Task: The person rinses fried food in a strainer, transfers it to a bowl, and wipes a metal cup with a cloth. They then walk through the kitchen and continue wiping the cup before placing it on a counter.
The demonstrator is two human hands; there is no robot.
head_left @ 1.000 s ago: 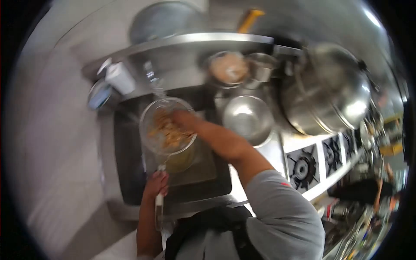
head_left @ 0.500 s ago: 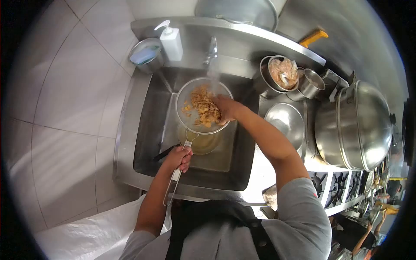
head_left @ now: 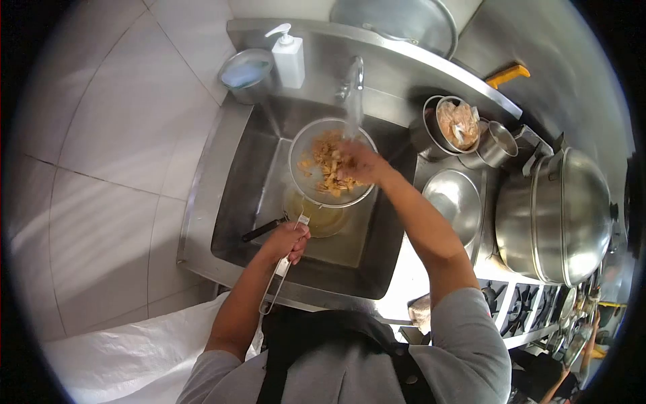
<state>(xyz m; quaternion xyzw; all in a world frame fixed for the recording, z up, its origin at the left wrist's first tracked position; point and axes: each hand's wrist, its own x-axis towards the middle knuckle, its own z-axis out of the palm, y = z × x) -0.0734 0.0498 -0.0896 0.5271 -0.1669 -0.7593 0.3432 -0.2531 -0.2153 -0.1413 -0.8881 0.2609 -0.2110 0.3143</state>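
Observation:
My left hand [head_left: 289,242] is closed around the wire handle of a round mesh strainer [head_left: 301,151] above the sink [head_left: 239,195]. Brown, flake-like pieces [head_left: 330,158] lie in the mesh. Over the strainer's right side is my right hand [head_left: 361,161], blurred by motion, its fingers at the pieces under water running from the faucet [head_left: 358,71]. Whether it grips any of them cannot be made out. Below the strainer, a second round vessel [head_left: 326,222] with yellowish liquid and a black handle [head_left: 262,230] rests in the sink.
A white pump bottle [head_left: 289,62] and a metal pot [head_left: 247,75] stand behind the sink. To the right are a bowl of pinkish food [head_left: 459,124], a metal bowl [head_left: 452,202], a large lidded pot [head_left: 538,215] and burners [head_left: 518,306]. Another person's arm shows at lower right.
The whole view has shifted, with sink and strainer now further right in it. My right hand has moved among the pieces, which are spread differently. My left hand keeps its hold on the handle.

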